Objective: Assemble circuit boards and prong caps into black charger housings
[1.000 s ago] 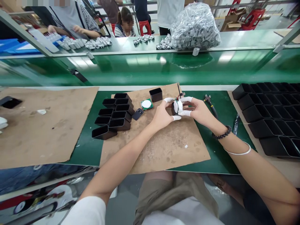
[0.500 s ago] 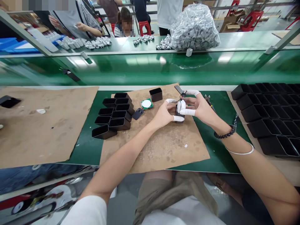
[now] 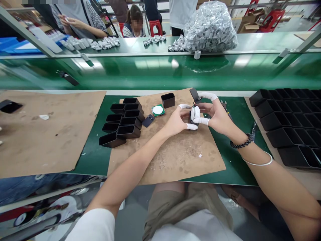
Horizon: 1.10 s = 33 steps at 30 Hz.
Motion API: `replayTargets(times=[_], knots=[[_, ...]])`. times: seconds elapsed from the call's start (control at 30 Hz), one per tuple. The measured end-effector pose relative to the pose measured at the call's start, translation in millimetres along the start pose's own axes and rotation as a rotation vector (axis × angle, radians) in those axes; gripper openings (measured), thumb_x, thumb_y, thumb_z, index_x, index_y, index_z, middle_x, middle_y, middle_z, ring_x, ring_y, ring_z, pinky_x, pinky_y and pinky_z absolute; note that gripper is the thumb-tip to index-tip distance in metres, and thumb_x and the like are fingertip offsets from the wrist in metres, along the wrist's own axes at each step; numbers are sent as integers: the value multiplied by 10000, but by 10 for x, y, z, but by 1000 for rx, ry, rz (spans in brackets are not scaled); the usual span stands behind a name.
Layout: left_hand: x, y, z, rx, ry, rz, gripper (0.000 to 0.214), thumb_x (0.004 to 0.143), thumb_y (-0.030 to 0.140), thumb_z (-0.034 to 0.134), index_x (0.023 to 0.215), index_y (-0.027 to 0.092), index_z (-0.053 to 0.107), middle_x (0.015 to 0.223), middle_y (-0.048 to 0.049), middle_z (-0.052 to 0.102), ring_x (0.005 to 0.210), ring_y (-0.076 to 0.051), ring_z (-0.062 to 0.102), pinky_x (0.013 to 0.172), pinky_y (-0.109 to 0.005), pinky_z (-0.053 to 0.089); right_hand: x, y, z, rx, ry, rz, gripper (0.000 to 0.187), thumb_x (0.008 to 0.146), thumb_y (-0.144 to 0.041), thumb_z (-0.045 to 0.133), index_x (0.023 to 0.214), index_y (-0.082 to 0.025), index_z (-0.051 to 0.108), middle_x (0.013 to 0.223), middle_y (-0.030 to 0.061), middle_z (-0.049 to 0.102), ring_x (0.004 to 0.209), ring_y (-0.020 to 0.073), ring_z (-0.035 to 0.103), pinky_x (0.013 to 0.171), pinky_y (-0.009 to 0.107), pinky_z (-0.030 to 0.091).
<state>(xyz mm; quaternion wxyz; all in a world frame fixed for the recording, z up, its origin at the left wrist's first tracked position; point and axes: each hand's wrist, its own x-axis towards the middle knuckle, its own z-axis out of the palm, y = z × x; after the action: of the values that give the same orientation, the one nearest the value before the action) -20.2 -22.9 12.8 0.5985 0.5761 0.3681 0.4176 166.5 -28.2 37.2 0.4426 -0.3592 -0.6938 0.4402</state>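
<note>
My left hand [image 3: 177, 121], with white finger covers, is closed around a small black open-topped case [image 3: 192, 127] on the brown cardboard. Over the case's mouth, my right hand [image 3: 216, 115] pinches a part with a white round face, mostly hidden by its covered fingers. A small dark plate [image 3: 195, 95] stands up beside the right index finger and seems joined to that part by thin wires. To the left lies a green circuit board [image 3: 158, 110] with a white disc, next to another dark plate [image 3: 148, 121]. One more black case [image 3: 168, 100] stands behind them.
Several black cases [image 3: 121, 122] stand grouped on the left, and many more [image 3: 288, 130] fill the right side. Pliers [image 3: 254, 131] and a second, partly hidden hand tool lie right of my right hand. Beyond the green belt [image 3: 150, 72] sits a clear bag of grey parts [image 3: 210, 30].
The dark plate by my right index finger has tipped more upright. Both hands stay at the case, with the right fingers slightly shifted. Across the belt, a person's hands have come together.
</note>
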Motion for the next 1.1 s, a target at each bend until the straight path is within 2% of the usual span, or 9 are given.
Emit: replayTargets(times=[0.17,0.43,0.57,0.7,0.8,0.9,0.97,1.0,1.1], knots=[[-9,42,-14,81,9,93,805,476,245,963,1121,195,484,1223,-143,731,1189,-313,673,1102,-507,449,8,-8,-40,-17,10,-61,860,650,-350,930,1374,-316,468,1221,59,722,1160,299,699,1087,529,541],[-51,105,-38,117,7,207,784,494,218,950,1143,210,510,1159,-93,734,1129,-295,690,1067,-495,475,-18,-210,-86,-29,2,-70,866,641,-459,939,1355,-301,474,1198,69,749,1147,302,711,1034,518,575],[-83,156,-26,132,8,222,759,516,208,932,1146,206,508,1167,-100,722,1139,-294,686,1082,-503,466,-26,-249,-86,-41,-3,-104,873,631,-451,949,1355,-298,486,1183,59,749,1122,286,721,1063,500,559],[-94,143,-13,183,60,277,759,534,233,929,1156,207,495,1263,-130,680,1190,-303,668,1086,-497,468,-25,-248,-100,-65,0,-121,921,618,-426,959,1402,-313,489,1250,58,720,1212,315,679,1107,525,523],[-88,105,-13,233,109,313,787,554,308,942,1181,211,477,1305,-146,657,1218,-311,659,1097,-496,467,-15,-247,-115,-37,-9,-90,1030,575,-429,975,1463,-336,460,1375,61,656,1291,340,628,1108,532,522],[-81,75,-18,283,151,334,816,550,373,955,1188,212,471,1305,-150,654,1262,-328,642,1126,-497,452,-5,-260,-108,23,-76,-99,1125,599,-423,958,1533,-375,333,1609,82,447,1345,321,585,1052,480,561],[-79,64,-14,294,175,344,817,545,346,957,1189,216,470,1301,-144,656,1275,-328,637,1146,-502,440,-4,-280,-88,28,-66,-143,1127,633,-429,938,1539,-409,269,1670,85,352,1378,306,556,1030,440,563],[-80,58,-8,287,183,348,810,546,318,953,1189,220,469,1304,-139,656,1277,-323,638,1154,-504,435,-6,-291,-77,17,-41,-159,1111,643,-436,933,1531,-420,265,1662,85,368,1382,304,553,1025,431,560],[-83,42,18,242,178,346,776,555,251,931,1177,226,469,1316,-125,651,1273,-306,641,1161,-503,435,-16,-310,-49,-21,19,-174,1047,640,-460,940,1490,-412,330,1535,91,538,1326,312,602,1017,438,563]])
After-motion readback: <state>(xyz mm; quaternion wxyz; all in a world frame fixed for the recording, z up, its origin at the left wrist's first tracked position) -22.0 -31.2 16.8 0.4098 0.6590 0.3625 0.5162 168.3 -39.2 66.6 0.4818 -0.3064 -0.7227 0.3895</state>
